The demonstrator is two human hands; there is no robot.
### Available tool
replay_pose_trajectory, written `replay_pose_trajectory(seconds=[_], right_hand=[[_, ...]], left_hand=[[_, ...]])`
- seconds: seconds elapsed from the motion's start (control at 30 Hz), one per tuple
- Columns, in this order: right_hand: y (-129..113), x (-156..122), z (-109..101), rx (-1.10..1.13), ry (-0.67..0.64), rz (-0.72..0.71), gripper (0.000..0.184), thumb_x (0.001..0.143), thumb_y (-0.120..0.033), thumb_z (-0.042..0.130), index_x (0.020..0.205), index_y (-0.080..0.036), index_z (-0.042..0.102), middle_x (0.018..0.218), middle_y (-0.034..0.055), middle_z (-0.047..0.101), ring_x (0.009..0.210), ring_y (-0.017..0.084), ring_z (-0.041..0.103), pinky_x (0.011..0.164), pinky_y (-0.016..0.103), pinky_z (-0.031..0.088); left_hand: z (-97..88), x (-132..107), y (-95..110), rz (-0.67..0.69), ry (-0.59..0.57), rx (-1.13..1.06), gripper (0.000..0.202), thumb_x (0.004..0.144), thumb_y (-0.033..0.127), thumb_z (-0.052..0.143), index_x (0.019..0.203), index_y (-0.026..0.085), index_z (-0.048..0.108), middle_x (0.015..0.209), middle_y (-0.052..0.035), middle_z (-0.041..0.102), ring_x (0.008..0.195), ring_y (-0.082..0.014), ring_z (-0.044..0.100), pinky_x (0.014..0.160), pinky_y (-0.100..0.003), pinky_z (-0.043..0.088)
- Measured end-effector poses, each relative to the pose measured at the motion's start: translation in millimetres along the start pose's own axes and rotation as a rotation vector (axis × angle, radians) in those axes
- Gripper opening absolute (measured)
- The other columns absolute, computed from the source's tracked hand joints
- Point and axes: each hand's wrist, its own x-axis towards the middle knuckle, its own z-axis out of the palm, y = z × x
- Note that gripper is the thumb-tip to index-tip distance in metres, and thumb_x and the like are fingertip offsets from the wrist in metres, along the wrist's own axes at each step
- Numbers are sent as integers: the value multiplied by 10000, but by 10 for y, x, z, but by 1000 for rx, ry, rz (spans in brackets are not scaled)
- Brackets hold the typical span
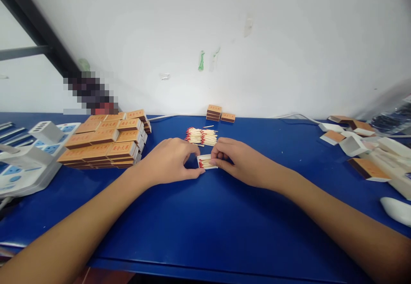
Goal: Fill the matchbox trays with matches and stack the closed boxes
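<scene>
A small white matchbox tray (pixel 205 161) with red-tipped matches in it lies on the blue table (pixel 205 224). My left hand (pixel 170 161) pinches the tray's left end between thumb and fingers. My right hand (pixel 239 161) grips its right end, fingers curled. Just behind the hands lies a loose pile of red-tipped matches (pixel 202 136).
A big stack of orange matchboxes (pixel 105 143) stands at the left, with white power strips (pixel 28 160) beyond it. A few more matchboxes (pixel 220 113) sit by the wall. Empty trays and sleeves (pixel 356 143) are scattered at the right. A white object (pixel 398 209) lies at the right edge.
</scene>
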Motion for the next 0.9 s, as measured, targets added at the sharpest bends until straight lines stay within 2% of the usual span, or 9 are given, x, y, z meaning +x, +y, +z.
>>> replay_pose_trajectory(seconds=[0.1,0.2,0.3,0.43,0.7,0.9], right_hand=[[14,26,64,65,31,15,144,1005,-237,593,873,-207,642,880,23,627,792,161,574,700,294,437],[106,68,113,78,162,39,118,1002,-244,596,917,-208,669,874,21,621,766,159,573,702,299,442],[226,106,148,-13,260,65,121,1000,-220,592,1007,-204,712,908,37,613,796,175,578,728,316,442],[308,123,171,-78,241,77,141,988,-206,610,1015,-203,749,897,43,599,812,189,577,722,318,432],[296,133,190,-124,252,83,147,988,-208,613,1042,-205,749,893,40,597,778,182,553,705,313,414],[290,155,197,-110,249,107,96,974,-196,633,904,-197,699,853,28,586,766,176,538,692,303,400]], left_hand=[[-3,-4,-4,-3,-1,3,261,852,427,740,978,202,776,686,20,656,589,-131,529,585,-280,300],[-4,-12,-9,-2,3,16,275,854,442,740,990,205,770,686,24,655,593,-134,535,587,-281,306],[-7,-16,-11,-2,0,28,275,856,446,741,989,206,766,683,26,653,592,-135,537,584,-283,305],[-13,-12,-10,2,-3,38,267,858,440,742,985,206,766,687,26,654,589,-135,535,581,-286,302],[-16,-7,-9,6,1,45,276,864,448,734,989,204,764,688,22,659,589,-136,536,582,-287,307],[-7,1,-15,17,8,47,256,864,436,727,969,205,762,702,15,672,597,-139,546,582,-288,306]])
